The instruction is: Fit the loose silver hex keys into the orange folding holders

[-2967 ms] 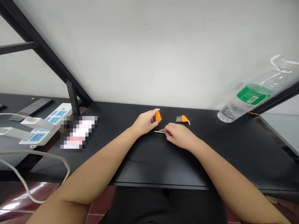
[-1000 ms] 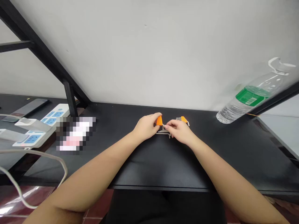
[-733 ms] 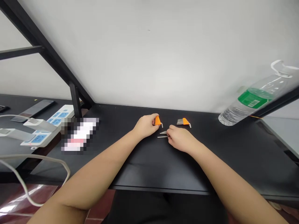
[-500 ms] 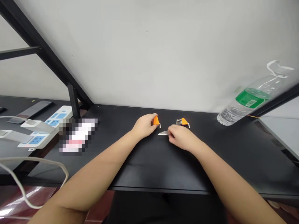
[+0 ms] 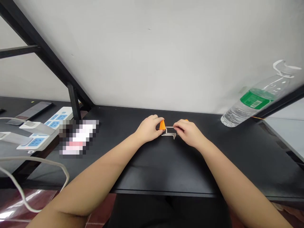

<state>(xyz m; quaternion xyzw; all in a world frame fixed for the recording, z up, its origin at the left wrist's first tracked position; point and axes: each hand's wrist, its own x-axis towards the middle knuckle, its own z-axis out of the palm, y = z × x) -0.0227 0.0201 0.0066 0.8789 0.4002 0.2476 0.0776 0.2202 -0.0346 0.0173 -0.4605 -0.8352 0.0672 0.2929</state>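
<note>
Gripping the orange holder (image 5: 162, 124) is the left hand (image 5: 148, 128). At the holder's three o'clock, the right hand's (image 5: 190, 133) fingers pinch a hex key (image 5: 170, 127); loose keys (image 5: 169, 135) lie on the counter (image 5: 166, 171) at five.

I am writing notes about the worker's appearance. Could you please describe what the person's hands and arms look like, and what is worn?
The left hand and right hand are ungloved. The left forearm and right forearm are bare: no sleeve, watch or marking shows. Black clothing covers the lap.
</note>
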